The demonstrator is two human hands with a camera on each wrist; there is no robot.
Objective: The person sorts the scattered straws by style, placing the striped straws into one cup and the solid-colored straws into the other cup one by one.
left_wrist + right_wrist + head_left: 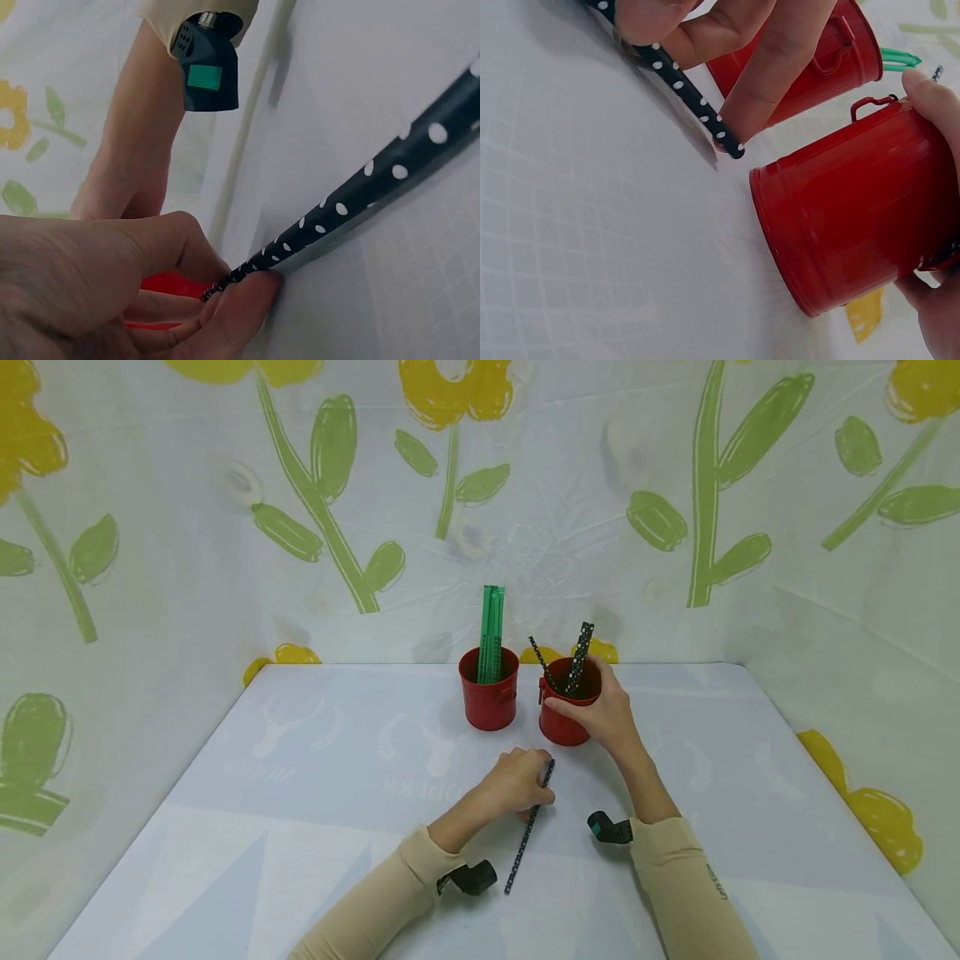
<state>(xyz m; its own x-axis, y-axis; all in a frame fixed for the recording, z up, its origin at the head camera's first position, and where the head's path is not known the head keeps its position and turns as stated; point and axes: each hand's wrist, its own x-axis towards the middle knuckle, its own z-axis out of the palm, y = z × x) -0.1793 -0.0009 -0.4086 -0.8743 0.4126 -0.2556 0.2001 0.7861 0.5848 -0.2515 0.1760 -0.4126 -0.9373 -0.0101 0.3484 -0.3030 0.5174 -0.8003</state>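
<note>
My left hand point(519, 783) pinches a black straw with white dots point(341, 208) between thumb and fingers, low over the table. In the head view this straw point(521, 854) slants from the fingers toward the near side. Ahead and to the right, my right hand point(606, 714) grips a red bucket point(561, 728) at its rim, thumb on the near side. Dotted black straws point(581, 652) stick up out of that bucket, one leaning left. In the right wrist view the bucket point(855, 202) shows its side and small handle, with the held straw's end point(727, 141) close to its base.
Left of the gripped bucket stands a second red bucket point(489, 708) with green wrapped sticks point(491, 627) upright in it. The white patterned table point(285, 827) meets a flower-printed cloth point(540, 527) behind and at the sides.
</note>
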